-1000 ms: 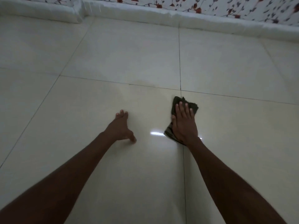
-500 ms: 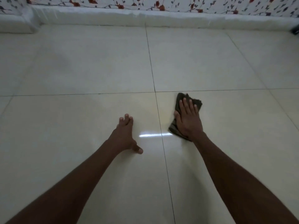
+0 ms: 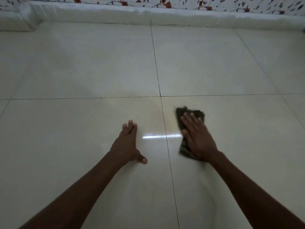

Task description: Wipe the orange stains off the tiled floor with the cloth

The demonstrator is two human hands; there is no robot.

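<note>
Right hand (image 3: pixel 198 138), fingers straight, presses flat on the dark crumpled cloth (image 3: pixel 189 113), just right of the grout cross on the cream tiled floor (image 3: pixel 82 71); left hand (image 3: pixel 126 146) rests flat, released, left of it; faint orange stain (image 3: pixel 158 113) beside the cloth.

No readable text

No letters, numbers, labels or brand marks can be read anywhere; the wall (image 3: pixel 247 4) at the far edge bears only a printed pattern of red flowers and dark leaves, no writing.

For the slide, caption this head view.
Right hand presses dark cloth onto tiled floor; left hand braces flat.
</note>
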